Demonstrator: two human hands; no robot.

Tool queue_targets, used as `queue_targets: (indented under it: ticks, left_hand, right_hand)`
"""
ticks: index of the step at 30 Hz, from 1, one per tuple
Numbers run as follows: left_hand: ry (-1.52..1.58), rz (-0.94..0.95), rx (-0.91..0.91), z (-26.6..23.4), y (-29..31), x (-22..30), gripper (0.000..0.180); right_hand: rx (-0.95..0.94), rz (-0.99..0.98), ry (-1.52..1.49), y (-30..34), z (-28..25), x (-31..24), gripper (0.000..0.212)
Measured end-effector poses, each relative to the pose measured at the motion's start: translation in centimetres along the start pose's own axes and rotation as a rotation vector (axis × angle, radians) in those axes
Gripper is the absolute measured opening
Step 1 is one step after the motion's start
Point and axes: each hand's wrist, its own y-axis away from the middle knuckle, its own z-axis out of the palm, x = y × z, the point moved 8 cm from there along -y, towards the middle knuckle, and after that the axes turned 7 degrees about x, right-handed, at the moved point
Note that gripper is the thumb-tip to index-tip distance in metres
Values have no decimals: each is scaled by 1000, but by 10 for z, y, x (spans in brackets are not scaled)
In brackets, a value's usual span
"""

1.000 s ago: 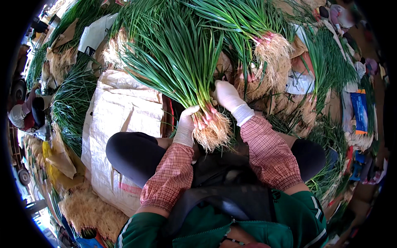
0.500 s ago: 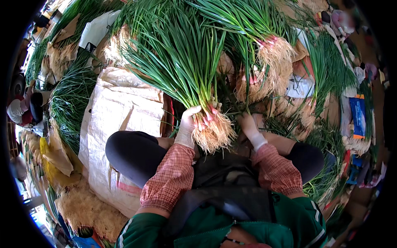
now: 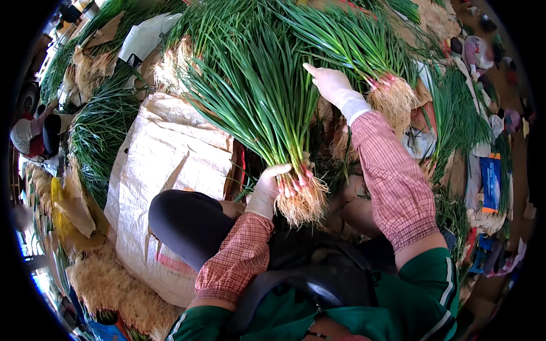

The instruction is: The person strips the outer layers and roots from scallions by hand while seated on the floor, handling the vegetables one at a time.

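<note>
My left hand point(image 3: 265, 190), in a pale glove, is closed around the base of a large bunch of green onions point(image 3: 264, 108). Its pinkish-white bulbs and tangled tan roots hang below my fingers, and the long green leaves fan out away from me. Beside the bunch's right edge, at the leaves, is my gloved right hand point(image 3: 331, 84), index finger stretched out. The other fingers are partly hidden, and I see nothing held in them. Farther right lies another bunch of green onions point(image 3: 364, 51), its roots pointing toward me.
A folded whitish woven sack point(image 3: 170, 153) lies left of my knee. More green onions point(image 3: 105, 122) are heaped at the far left, and others point(image 3: 458, 108) at the right. A mass of tan roots point(image 3: 122, 287) sits at lower left. Another person point(image 3: 34, 133) is at the left edge.
My right hand has moved up from near my lap to the leaves' right edge. The bunch in my left hand sits slightly lower and farther right in view.
</note>
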Motion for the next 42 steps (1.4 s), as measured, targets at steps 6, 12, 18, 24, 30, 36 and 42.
queue_targets:
  ticks: [6,12,18,24,30,36,42]
  left_hand:
    - [24,19,3,-3,4,-1,65]
    - [96,121,-40,-14,-2,-4,69]
    - [138,257,-78,10,-10,1,69]
    - [63,248,-203,39,-11,4,75]
    - [157,355,-28,30,-25,0,62]
    - [-12,239,183,88,-37,18,24]
    - [118,291,-1,156,-39,39,28]
  right_hand:
    - [-110,29,189,-12,17,2,21]
    - [357,493,-790,1,-27,109,19]
    - [-301,0,-216,213,37,24,15]
    - [69,310,-676,256,-48,9,32]
    - [251,-228,-412,218,-75,-99,68]
    - [557,-176,-402,229,-129,-95,57]
    - [598,96,-572,276,-139,-36,24]
